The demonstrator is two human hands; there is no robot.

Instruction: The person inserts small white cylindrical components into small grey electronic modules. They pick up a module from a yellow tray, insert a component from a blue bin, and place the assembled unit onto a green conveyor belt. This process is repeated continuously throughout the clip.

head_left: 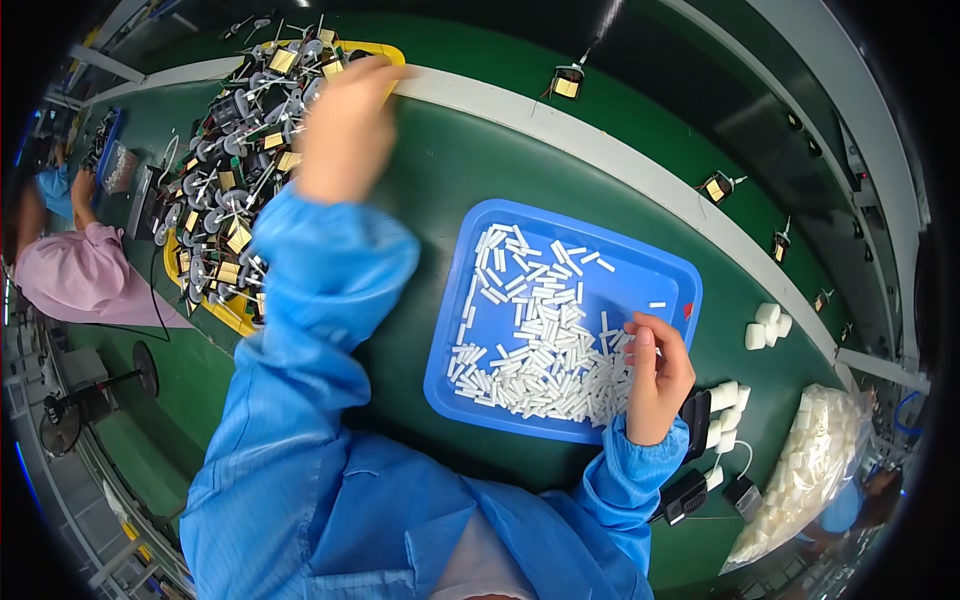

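My left hand (348, 130), smeared by motion, is over the right edge of a yellow tray (398, 56) heaped with small assemblies (238, 150) of black bodies, grey discs, white shafts and pale yellow labels. Its fingers are too blurred to show a grip. At the right side of a blue tray (440, 350), my right hand (660, 385) has its thumb and fingers curled together; what lies between them, if anything, is hidden. Many short white tubes (550, 330) lie loose in this tray, piled thickest along its near side.
Several like assemblies (567, 82) sit spaced along the green strip beyond the pale rail (480, 100). White blocks (768, 326), a black adapter (684, 497) and a clear bag (805, 470) of white pieces are at right. A co-worker's pink sleeve (75, 275) shows at left.
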